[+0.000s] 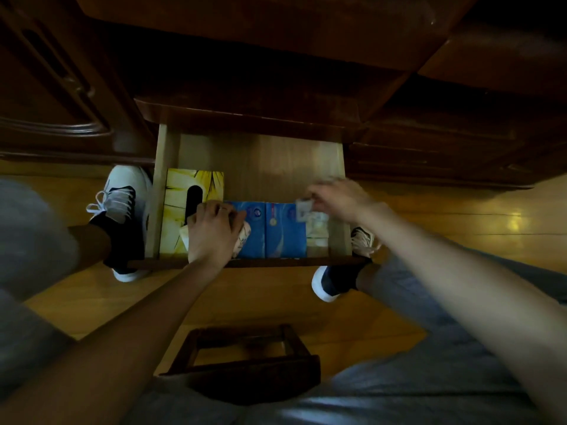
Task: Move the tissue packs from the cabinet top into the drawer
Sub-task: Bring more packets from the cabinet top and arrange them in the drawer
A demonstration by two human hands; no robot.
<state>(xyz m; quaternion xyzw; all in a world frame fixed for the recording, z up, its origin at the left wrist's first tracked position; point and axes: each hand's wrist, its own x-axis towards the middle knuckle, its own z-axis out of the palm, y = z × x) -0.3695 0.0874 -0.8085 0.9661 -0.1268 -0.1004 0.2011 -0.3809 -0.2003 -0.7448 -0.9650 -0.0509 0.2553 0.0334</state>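
Observation:
The wooden drawer (276,161) stands pulled out below the dark cabinet top (276,32). Inside, a yellow tissue box (179,207) lies at the left, two blue tissue packs (276,234) sit side by side in the middle, and a pale yellow pack (317,237) lies at the right. My left hand (211,231) rests on a pale patterned tissue pack (244,237) between the yellow box and the blue packs, gripping it. My right hand (340,199) hovers over the drawer's right side, pinching a small white pack (303,210), which is blurred.
A dark wooden stool (245,360) stands between my knees on the yellow wood floor. My shoes (122,210) sit on either side of the drawer. Dark cabinet doors (55,96) flank the drawer at left and right.

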